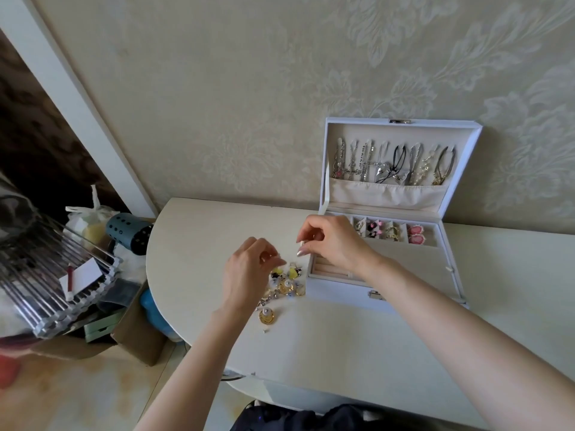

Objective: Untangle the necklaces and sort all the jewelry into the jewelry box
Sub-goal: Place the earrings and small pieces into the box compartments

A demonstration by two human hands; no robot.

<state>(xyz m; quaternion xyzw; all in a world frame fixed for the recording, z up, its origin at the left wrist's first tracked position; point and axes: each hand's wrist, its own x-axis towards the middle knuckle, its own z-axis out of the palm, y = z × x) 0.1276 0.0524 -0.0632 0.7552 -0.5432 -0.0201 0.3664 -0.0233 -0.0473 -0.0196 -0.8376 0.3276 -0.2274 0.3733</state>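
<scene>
A white jewelry box [413, 293] stands open on the cream table, its lid leaning on the wall with several necklaces [395, 163] hung inside. Earrings [415, 238] fill the small compartments at the back of the tray. A small pile of loose jewelry [287, 283] lies just left of the box, with a gold round piece [267, 315] nearer me. My left hand [249, 275] hovers over the pile, fingertips pinched together on something tiny that I cannot make out. My right hand [329, 244] is above the box's left corner, pinching a small silvery piece [301, 243].
The table [342, 353] has a rounded left edge. Left of it, on the floor, are a cardboard box [137, 334], a metal rack [53, 275], a dark perforated cylinder [129, 233] and bags. A patterned wall rises right behind the box.
</scene>
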